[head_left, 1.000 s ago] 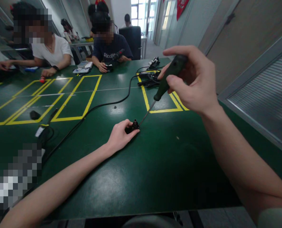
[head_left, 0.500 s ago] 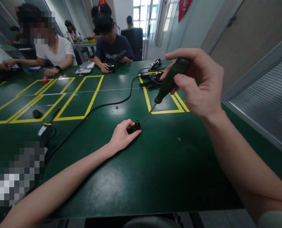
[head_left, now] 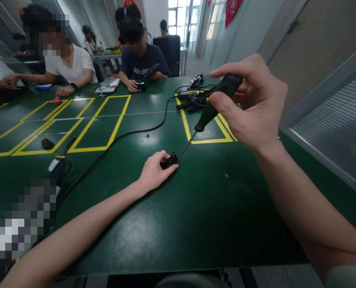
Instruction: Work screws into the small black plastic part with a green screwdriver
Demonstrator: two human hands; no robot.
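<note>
Pinched between the thumb and fingers of my left hand (head_left: 155, 170) is a small black part (head_left: 173, 158) with a short metal tube sticking up from it. My left hand rests on the green table. A screwdriver (head_left: 213, 104) with a dark green handle slants down from my right hand (head_left: 255, 106), its handle held by thumb and fingers. The tip of its thin shaft meets the right side of the black part; what it touches there is too small to make out.
A black cable (head_left: 136, 131) crosses the green table (head_left: 213, 224) to a heap of black parts (head_left: 192, 102) inside yellow tape. At left lie a dark block (head_left: 47, 144) and a tagged cable piece (head_left: 56, 164). Co-workers (head_left: 143, 60) sit across the table.
My right hand has shifted its fingers on the screwdriver handle, the thumb sliding left and the other fingers lifting slightly. The left hand and the black part have stayed in place.
</note>
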